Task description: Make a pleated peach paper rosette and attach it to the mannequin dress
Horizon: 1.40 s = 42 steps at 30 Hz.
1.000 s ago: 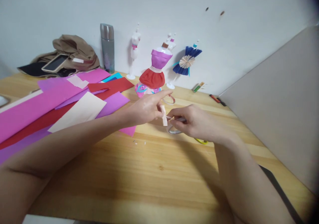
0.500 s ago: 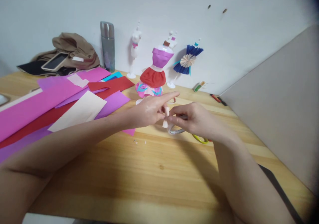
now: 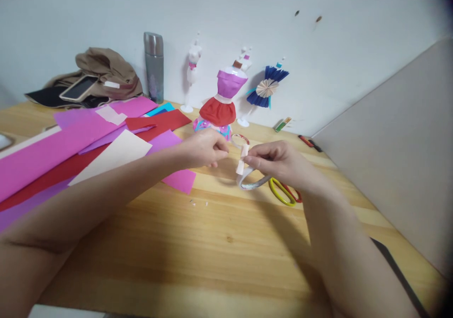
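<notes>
My right hand pinches a small folded strip of pale pink paper above the wooden table. My left hand is curled a little to the left of the strip, fingers closed, apart from it; whether anything is in them I cannot make out. Under the strip lies a grey tape roll. Yellow-handled scissors lie beside my right wrist. A small mannequin in a purple top and red paper skirt stands just behind my hands.
Sheets of pink, red, purple and cream paper cover the left of the table. At the wall stand a steel flask, a bare white mannequin and a blue-dressed mannequin. A brown bag with a phone lies far left. A grey panel borders the right.
My left hand has let go of the pink strip and curled shut, its stretched forefinger drawn in. My right hand now holds the strip alone, slightly further right; the scissors show more.
</notes>
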### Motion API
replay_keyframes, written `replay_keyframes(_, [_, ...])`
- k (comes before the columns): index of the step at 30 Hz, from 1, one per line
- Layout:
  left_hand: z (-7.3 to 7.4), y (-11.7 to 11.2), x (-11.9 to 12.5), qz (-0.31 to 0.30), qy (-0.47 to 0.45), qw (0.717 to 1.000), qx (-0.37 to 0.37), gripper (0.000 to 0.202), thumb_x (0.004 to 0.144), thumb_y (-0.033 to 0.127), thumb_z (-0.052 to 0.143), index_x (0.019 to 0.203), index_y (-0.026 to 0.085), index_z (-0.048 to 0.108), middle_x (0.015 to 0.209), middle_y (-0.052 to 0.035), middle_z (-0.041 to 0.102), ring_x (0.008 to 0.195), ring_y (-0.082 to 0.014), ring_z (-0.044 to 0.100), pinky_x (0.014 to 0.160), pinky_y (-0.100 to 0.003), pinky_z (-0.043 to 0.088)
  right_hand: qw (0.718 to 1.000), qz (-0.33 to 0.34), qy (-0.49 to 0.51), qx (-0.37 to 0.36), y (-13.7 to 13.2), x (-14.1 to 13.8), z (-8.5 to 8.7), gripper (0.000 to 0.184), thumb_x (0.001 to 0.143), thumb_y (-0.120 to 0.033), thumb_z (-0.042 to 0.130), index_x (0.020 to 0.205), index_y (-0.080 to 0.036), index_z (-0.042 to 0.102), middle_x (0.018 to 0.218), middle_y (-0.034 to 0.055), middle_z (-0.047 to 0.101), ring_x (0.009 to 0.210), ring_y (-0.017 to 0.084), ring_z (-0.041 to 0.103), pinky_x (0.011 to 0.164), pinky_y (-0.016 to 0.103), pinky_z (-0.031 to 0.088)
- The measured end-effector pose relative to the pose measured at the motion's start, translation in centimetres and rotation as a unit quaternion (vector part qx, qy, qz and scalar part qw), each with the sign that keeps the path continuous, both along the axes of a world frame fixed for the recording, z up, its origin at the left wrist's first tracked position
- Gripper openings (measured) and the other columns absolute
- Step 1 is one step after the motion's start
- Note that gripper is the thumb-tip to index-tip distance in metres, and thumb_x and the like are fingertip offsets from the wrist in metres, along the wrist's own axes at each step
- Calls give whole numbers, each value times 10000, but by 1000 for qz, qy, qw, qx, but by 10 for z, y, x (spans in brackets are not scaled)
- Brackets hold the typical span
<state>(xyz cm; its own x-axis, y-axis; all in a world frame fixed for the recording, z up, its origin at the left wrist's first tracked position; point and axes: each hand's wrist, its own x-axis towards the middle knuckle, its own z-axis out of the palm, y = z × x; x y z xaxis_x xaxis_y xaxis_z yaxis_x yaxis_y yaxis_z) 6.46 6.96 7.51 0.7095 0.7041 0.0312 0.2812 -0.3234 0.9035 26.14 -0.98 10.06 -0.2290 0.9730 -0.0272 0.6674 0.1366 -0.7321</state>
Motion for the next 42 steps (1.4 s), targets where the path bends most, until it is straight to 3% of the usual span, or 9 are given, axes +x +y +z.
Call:
replay_keyframes(4, [7,-9,2,-48,-13,985,-168,109,806,141,619,751,151,712,715,-16,689,677,-124,671,599,-197,503,1000,-13,19,20,2,-3,-3,407,817,-577,654,667,-198,665,543,-10,473,500,103,374,480,272,272])
replay_keyframes(7, [8,-14,5,-40,-74,973,-214,104,809,129,625,755,138,714,724,-19,694,641,-93,636,595,-182,474,999,-17,19,36,2,-7,-3,397,831,-539,634,627,-199,606,552,-7,496,506,103,411,490,266,301])
replay_keyframes(11, [2,-14,10,17,-100,980,-172,87,771,82,653,695,120,675,667,-3,659,610,-76,592,575,-175,450,999,-32,4,44,1,-13,-3,365,837,-502,623,632,-203,578,563,-9,506,517,110,436,499,264,316])
replay_keyframes(20, [-1,-11,10,11,-92,991,-101,162,735,77,668,628,136,562,579,46,565,577,-70,525,587,-199,393,1000,-1,9,29,1,-13,-5,360,845,-511,592,655,-205,586,605,-4,515,551,122,432,520,273,320])
replay_keyframes(26, [2,-10,9,36,-77,996,-5,169,690,77,646,588,146,531,572,45,532,576,-78,489,545,-211,340,1000,2,-11,24,1,-10,-5,371,871,-535,554,684,-216,588,640,15,546,578,141,472,531,283,342])
replay_keyframes(32, [-5,-4,9,45,-52,993,94,180,686,98,586,546,159,491,546,46,474,550,-75,417,514,-235,277,1000,9,-26,10,1,-10,-6,292,867,-480,560,806,-210,656,668,25,615,562,143,491,527,285,369])
replay_keyframes(37, [-1,-6,4,73,-11,979,189,139,643,102,571,557,167,483,571,33,511,600,-101,459,557,-258,295,999,29,-33,18,6,-5,-16,290,855,-438,607,992,-201,702,774,31,682,693,182,595,615,298,433])
replay_keyframes(42, [1,-6,2,63,23,983,174,94,637,110,549,577,166,503,572,31,497,589,-104,449,544,-261,277,996,49,-66,20,9,0,-18,401,832,-385,652,1165,-163,674,755,31,681,750,197,614,682,315,456])
